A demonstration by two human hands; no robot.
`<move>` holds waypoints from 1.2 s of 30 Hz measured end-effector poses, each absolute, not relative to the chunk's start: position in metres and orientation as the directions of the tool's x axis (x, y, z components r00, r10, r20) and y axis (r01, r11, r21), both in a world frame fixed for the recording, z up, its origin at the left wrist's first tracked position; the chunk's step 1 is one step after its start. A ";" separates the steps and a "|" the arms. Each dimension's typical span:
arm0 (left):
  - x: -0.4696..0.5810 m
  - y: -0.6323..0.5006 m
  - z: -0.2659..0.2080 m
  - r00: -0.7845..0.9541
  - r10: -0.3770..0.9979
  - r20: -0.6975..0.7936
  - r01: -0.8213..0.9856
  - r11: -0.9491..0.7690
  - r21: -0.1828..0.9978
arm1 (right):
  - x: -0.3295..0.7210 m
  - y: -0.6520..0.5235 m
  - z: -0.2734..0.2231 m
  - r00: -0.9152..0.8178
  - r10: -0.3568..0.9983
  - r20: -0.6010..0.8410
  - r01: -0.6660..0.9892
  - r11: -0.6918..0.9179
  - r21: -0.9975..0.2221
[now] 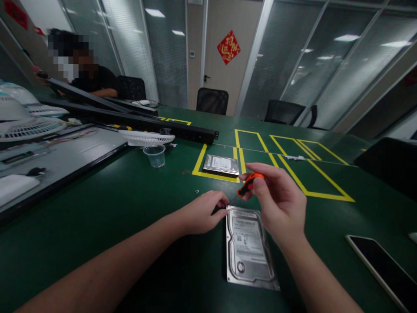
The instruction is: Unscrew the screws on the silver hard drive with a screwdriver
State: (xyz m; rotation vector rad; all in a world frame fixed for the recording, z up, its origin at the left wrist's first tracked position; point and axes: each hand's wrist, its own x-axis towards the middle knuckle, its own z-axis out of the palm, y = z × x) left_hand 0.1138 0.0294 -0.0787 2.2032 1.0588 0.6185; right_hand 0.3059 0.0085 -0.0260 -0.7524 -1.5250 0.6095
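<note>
A silver hard drive with a white label lies flat on the green table in front of me. My left hand has its thumb at the drive's left edge and its curled fingers at the far left corner, gripping there. Wrapped round the handle of an orange-and-black screwdriver is my right hand, closed. The thin shaft slants down to the same corner, close to my left fingertips. Whether the tip sits in a screw is too small to tell. Several tiny screws lie beyond my left hand.
A second hard drive lies inside a yellow taped rectangle. Left of it stand a clear plastic cup and a long black bar. White fans and a flat panel fill the left. A phone lies right; a person sits far left.
</note>
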 end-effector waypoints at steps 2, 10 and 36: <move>0.114 0.029 -0.079 0.569 0.809 0.146 0.524 -0.494 0.693 | 0.305 0.009 -0.027 -0.004 0.754 0.657 0.101 0.654 -0.750; 0.114 0.030 -0.079 0.568 0.810 0.146 0.530 -0.495 0.688 | 0.305 0.009 -0.028 -0.022 0.760 0.650 0.078 0.650 -0.756; 0.113 0.030 -0.081 0.569 0.809 0.150 0.521 -0.496 0.694 | 0.309 0.007 -0.025 -0.049 0.782 0.621 0.095 0.623 -0.777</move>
